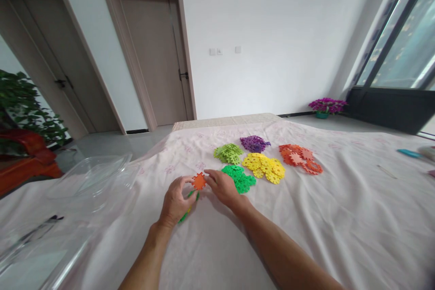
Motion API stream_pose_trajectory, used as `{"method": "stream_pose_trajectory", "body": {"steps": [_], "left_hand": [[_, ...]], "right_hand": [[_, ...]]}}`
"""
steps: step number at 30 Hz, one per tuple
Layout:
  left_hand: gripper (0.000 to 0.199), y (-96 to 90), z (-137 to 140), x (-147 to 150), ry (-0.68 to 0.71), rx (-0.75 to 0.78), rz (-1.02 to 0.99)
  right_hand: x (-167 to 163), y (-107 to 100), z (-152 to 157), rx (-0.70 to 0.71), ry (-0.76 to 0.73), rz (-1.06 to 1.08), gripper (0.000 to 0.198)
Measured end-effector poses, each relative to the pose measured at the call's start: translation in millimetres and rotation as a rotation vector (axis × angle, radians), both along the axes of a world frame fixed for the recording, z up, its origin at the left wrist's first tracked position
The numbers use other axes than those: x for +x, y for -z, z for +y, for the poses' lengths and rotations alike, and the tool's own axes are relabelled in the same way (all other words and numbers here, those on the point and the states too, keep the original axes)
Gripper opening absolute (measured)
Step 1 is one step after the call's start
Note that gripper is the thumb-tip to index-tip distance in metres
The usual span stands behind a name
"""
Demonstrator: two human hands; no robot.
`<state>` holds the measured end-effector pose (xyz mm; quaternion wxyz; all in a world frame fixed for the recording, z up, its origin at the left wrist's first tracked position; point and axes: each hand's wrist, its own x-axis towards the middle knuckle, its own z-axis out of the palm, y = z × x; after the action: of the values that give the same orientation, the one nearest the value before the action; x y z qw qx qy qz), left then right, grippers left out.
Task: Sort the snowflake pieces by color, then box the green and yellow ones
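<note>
An orange gear-edged plastic disc (199, 181) is held between my two hands, just left of the colour piles. My left hand (176, 200) grips its left side with finger and thumb. From the right, the fingers of my right hand (222, 186) close on its other edge. Under my left hand sits a green and yellow piece (185, 215), mostly hidden by the fingers; I cannot tell whether it joins the orange disc. Close to my right hand lies a pile of green discs (239, 178), partly covered by it.
Beyond are piles of yellow discs (264, 167), light green discs (228, 153), purple discs (253, 143) and orange-red discs (300, 158). Clear plastic containers (95, 176) and eyeglasses (37, 226) occupy the left side. A blue object (408, 153) lies far right on the pale cloth (326, 235).
</note>
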<state>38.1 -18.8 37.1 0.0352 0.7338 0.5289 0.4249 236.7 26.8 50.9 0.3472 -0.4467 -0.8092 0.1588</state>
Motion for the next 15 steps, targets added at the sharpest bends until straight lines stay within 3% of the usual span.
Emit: {"method": "stream_pose_trajectory", "body": {"steps": [3,5,10,15], "left_hand": [[0.027,1.0,-0.6,5.2,0.026,0.001,0.028],[0.03,3.2,-0.2,6.0,0.038,-0.013,0.046],[0.039,10.2,3.7,-0.1,0.03,-0.043,0.111],[0.05,16.7,9.0,-6.3,0.034,-0.163,0.228]], "right_hand": [[1.3,4.6,8.3,-0.225,-0.098,0.168,0.029],[6.7,4.7,16.0,-0.276,-0.068,0.241,0.024],[37.0,-6.4,36.8,-0.061,0.159,0.307,0.02],[92.0,-13.1,57.3,-0.066,0.365,0.572,0.03]]}}
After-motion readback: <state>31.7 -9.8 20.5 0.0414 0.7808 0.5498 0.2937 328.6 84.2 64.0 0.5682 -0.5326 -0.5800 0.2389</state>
